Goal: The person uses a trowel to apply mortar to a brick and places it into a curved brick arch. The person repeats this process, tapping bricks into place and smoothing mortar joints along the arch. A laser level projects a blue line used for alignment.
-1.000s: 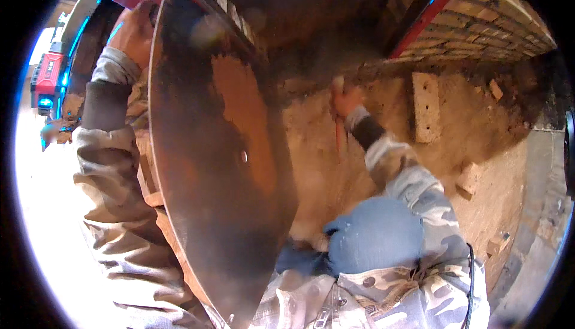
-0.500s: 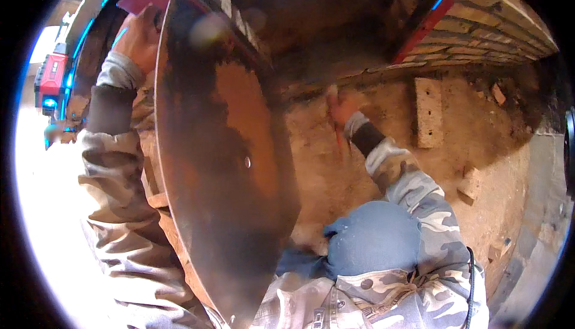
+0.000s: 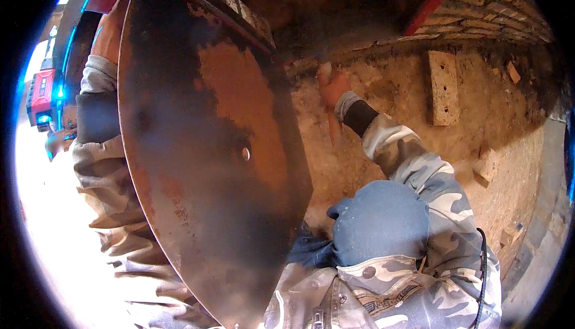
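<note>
The rusty metal plate (image 3: 209, 155) stands on edge, close in front of the person and filling the left middle of the view, tilted so that its broad rusted face shows. The left hand (image 3: 111, 29) sits at the plate's far upper edge, gloved in orange, and seems to steady it there so it does not tip; whether its fingers wrap the rim I cannot tell, since the plate hides them. To the right of the plate, beyond the blue-clad knee (image 3: 380, 221), the right hand (image 3: 332, 86) is closed around a thin reddish tool (image 3: 333, 128) that hangs down from the fist against the sandy ground (image 3: 509, 149). Farther right of that hand a pale brick (image 3: 444, 86) lies flat, well apart. Beyond both hands runs a brick wall (image 3: 497, 5).
</note>
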`<move>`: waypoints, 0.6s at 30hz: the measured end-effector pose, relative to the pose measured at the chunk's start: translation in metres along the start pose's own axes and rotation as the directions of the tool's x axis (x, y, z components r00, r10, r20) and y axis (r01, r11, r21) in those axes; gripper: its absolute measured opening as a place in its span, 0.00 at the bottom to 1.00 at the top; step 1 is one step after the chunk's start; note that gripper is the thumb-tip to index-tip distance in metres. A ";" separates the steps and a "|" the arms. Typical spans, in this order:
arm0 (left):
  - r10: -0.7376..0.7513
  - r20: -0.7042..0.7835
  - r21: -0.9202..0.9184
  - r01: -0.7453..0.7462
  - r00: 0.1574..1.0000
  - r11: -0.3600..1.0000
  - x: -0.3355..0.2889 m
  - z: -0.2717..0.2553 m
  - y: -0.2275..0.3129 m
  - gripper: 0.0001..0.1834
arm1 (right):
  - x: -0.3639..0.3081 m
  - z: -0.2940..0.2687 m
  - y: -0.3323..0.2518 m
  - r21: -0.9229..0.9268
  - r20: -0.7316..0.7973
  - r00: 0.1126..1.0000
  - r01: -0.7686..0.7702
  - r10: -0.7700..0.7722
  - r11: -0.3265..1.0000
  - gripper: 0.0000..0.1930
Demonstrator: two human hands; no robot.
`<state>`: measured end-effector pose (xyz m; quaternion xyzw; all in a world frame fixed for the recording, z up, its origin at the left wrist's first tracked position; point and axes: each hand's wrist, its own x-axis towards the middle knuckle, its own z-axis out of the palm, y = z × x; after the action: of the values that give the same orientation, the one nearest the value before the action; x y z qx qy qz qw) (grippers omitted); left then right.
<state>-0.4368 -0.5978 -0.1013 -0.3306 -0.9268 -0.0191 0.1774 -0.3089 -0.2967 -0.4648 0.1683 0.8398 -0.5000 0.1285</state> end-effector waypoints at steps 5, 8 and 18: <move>0.004 0.007 -0.005 -0.004 1.000 1.000 -0.002 0.000 -0.001 0.16 | -0.010 0.003 -0.003 0.002 0.085 0.996 -0.037 0.036 0.999 0.26; 0.009 0.010 -0.004 -0.009 1.000 1.000 -0.004 0.000 -0.002 0.16 | -0.018 0.007 -0.007 -0.184 0.056 0.994 0.101 -0.092 0.978 0.28; 0.040 0.033 -0.010 -0.040 0.999 0.999 -0.007 -0.005 -0.007 0.15 | 0.017 -0.010 0.005 0.022 0.321 0.945 0.062 -0.066 0.998 0.20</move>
<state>-0.4346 -0.6086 -0.0989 -0.3502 -0.9227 -0.0144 0.1606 -0.3226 -0.2827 -0.4702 0.0581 0.8096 -0.5296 0.2465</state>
